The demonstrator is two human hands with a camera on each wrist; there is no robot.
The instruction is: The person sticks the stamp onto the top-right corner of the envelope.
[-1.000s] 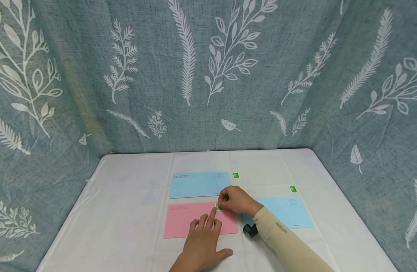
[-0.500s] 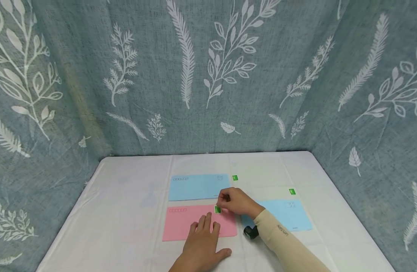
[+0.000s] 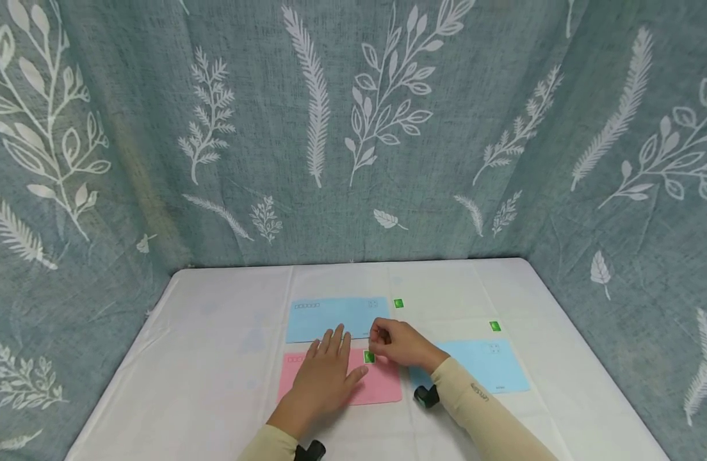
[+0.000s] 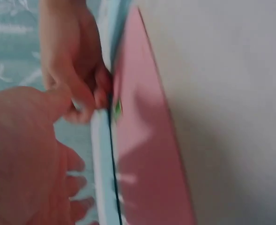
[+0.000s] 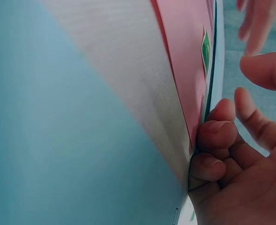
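The green stamp (image 3: 369, 357) is lying at the far-right corner of the pink envelope (image 3: 381, 387). The left hand (image 3: 323, 376) is spanning this envelope, fingers straight, slightly apart; the right hand (image 3: 402, 342) is crossing its right end, fingers loosely curled, apparently gripping nothing. 2 risks are presenting: a dragging palm shifting the envelope; brushing knuckles skewing the stamp.

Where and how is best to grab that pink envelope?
Probably pinch the pink envelope by its near right corner, coming from the near side. It lies flat, and that corner is uncovered; the left hand is over its left part, and the green stamp sits toward its far right corner.
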